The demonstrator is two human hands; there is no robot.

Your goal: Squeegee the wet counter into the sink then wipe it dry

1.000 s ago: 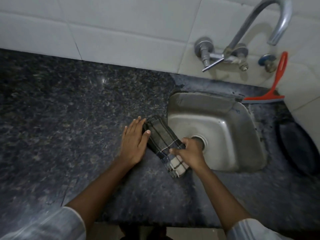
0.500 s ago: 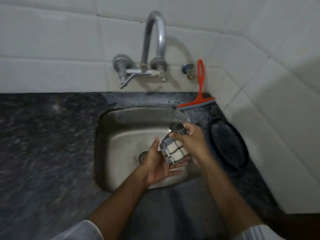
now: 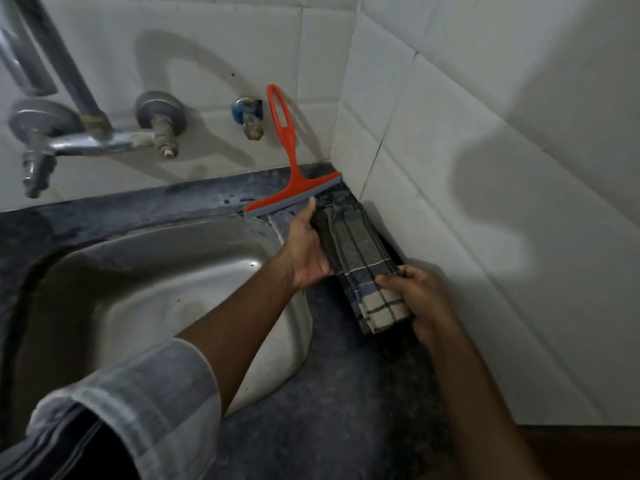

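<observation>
A folded checked cloth [image 3: 360, 258] lies on the dark granite counter [image 3: 332, 393], on the strip between the steel sink [image 3: 138, 292] and the right wall. My left hand [image 3: 306, 247] lies along the cloth's left edge with its fingers on it. My right hand [image 3: 420, 296] grips the cloth's near, pale end. An orange squeegee [image 3: 289, 174] leans against the back wall, its blade resting on the counter just beyond my left fingertips.
A chrome tap [image 3: 86, 133] and a small blue-handled valve [image 3: 247, 116] stick out of the tiled back wall. The white tiled side wall [image 3: 485, 202] runs close along the cloth's right side. The sink basin opens directly under my left forearm.
Both hands carried the cloth from the counter left of the sink, across the basin, to the strip on the right, where it now lies spread out lengthwise. The view swung right.
</observation>
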